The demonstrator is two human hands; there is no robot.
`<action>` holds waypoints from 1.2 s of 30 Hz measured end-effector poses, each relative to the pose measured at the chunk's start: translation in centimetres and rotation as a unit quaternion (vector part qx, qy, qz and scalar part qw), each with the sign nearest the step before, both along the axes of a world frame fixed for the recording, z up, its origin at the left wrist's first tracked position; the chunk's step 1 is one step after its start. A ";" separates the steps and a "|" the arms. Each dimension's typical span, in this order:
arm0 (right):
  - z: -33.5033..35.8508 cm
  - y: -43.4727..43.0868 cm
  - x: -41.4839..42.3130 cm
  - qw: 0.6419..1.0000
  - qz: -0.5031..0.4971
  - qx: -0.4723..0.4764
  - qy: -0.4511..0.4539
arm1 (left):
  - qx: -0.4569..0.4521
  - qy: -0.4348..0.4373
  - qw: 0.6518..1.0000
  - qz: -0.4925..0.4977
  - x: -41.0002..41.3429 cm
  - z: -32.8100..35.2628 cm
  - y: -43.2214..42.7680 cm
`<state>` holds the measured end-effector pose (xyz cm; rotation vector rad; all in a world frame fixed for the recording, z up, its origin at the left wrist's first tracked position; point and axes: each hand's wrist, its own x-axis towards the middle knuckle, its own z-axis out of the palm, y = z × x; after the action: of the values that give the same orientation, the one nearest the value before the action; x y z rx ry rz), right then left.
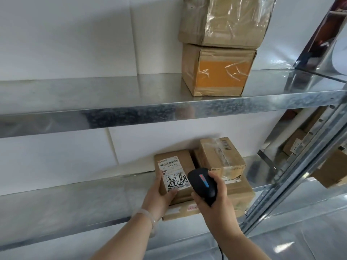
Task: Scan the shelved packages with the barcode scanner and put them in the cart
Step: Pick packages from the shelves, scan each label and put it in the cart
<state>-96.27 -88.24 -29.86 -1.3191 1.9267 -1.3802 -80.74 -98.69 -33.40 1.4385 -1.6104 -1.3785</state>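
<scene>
While a galvanised steel lower shelf (75,203) is stretching across the view, a small brown cardboard package with a white shipping label (185,160) is lying on a flatter brown carton (241,196) upon it. The package is probably light and stiff, best taken by its side edges. The left hand (159,196) is gripping its near left edge, thumb on the label; the right hand (212,200) is clasping a black barcode scanner (202,182) with curled fingers (216,178).

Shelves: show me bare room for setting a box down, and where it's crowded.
Upper shelf: bare left of the stacked boxes. Lower shelf: bare left of the labelled package the left hand grips. Crowded: lower right, piled boxes behind the scanner in the right hand.
</scene>
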 end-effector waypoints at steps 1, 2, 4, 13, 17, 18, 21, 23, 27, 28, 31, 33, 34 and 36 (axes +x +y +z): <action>0.1 -0.2 0.2 1.000 -0.002 0.000 0.000 | 0.002 0.005 1.000 0.008 0.4 -0.1 0.1; 0.3 -0.3 0.4 1.000 -0.004 0.000 0.003 | 0.001 0.010 1.000 0.012 0.8 0.1 0.3; 0.6 -0.8 0.8 1.000 -0.009 -0.002 0.011 | -0.009 0.015 1.000 0.018 1.6 0.3 0.8; 0.7 -1.6 5.9 0.998 -0.005 0.000 -0.062 | -0.063 0.028 0.997 0.038 8.6 0.6 3.7; 1.3 -0.9 9.9 0.997 0.016 -0.028 -0.076 | -0.046 0.034 0.996 0.070 12.3 1.7 4.0; 1.4 -0.8 10.9 0.996 0.023 -0.034 -0.079 | -0.040 0.037 0.995 0.085 13.3 2.1 4.0; 2.1 -0.5 13.9 0.993 0.043 -0.064 -0.084 | -0.076 0.017 0.991 0.112 16.1 3.8 4.1; 2.8 -0.3 16.0 0.991 0.059 -0.085 -0.083 | -0.106 0.012 0.986 0.128 18.0 4.9 4.5; 4.0 0.3 20.1 0.985 0.106 -0.112 -0.078 | -0.117 0.050 0.975 0.182 22.2 5.8 5.0; 4.2 0.4 21.1 0.983 0.115 -0.118 -0.076 | -0.113 0.069 0.973 0.191 23.3 6.0 5.2; 4.6 0.8 24.3 0.980 0.140 -0.127 -0.068 | -0.124 0.093 0.966 0.206 26.4 6.7 6.3; 4.8 1.1 26.4 0.977 0.156 -0.130 -0.062 | -0.133 0.104 0.961 0.217 28.7 6.9 7.2; 5.0 1.2 27.5 0.976 0.162 -0.133 -0.061 | -0.133 0.108 0.960 0.223 29.8 6.8 7.6; 5.2 1.6 29.7 0.972 0.174 -0.146 -0.053 | -0.132 0.115 0.956 0.237 31.9 7.0 8.3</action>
<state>-66.55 -86.66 -24.63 -1.5904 1.3766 -1.5526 -48.79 -90.34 -26.43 1.3342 -1.1501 -0.9702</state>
